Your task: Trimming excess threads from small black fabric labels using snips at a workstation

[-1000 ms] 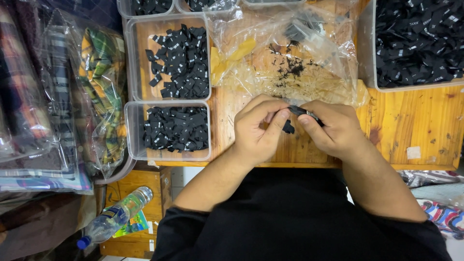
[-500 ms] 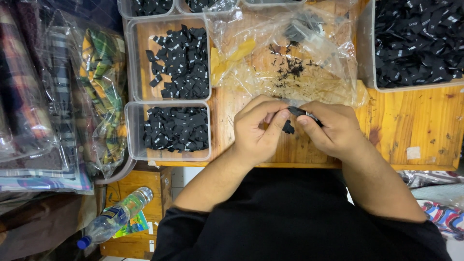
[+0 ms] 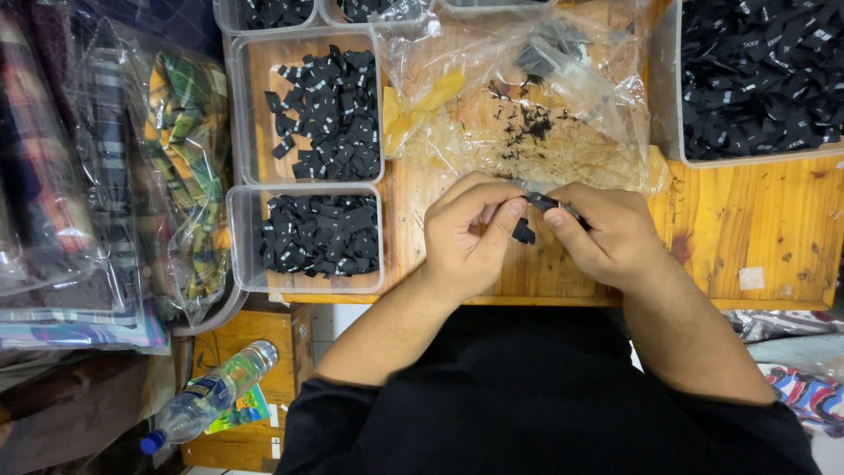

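My left hand (image 3: 470, 233) and my right hand (image 3: 607, 233) meet over the wooden table (image 3: 756, 237), near its front edge. Both pinch a small black fabric label (image 3: 536, 204) between thumb and fingers; a folded end of it hangs down between the hands. What else my right hand may hold is hidden by its fingers. Just beyond the hands lies a clear plastic bag (image 3: 527, 97) with dark thread scraps on it.
Clear plastic trays (image 3: 246, 264) of black labels stand to the left, another tray (image 3: 668, 132) at the far right. Bagged plaid cloth (image 3: 185, 149) is piled off the table's left. A plastic water bottle (image 3: 207, 396) lies lower left.
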